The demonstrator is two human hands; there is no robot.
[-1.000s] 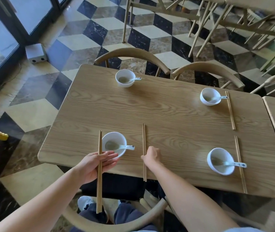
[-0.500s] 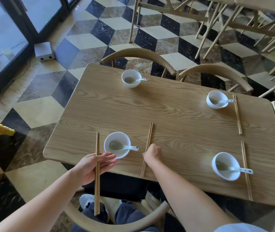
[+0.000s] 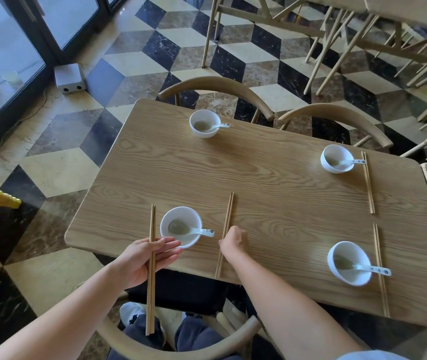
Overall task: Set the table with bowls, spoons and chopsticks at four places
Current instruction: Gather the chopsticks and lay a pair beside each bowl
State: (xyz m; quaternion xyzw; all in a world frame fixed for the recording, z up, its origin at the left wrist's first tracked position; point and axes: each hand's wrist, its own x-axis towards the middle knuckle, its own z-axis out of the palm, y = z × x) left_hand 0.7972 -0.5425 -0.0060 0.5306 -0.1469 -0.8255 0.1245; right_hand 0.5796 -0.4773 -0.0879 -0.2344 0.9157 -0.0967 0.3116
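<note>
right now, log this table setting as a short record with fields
table: wooden, four bowls, spoon in each
far-left bowl: no chopsticks beside it
far-right bowl: far-right pair on its right
near-right bowl: near-right pair on its right
left grip: holds loose pair left of near-left bowl
right grip: grips second pair right of that bowl

Wooden chairs (image 3: 216,84); grey floor box (image 3: 69,78)
</note>
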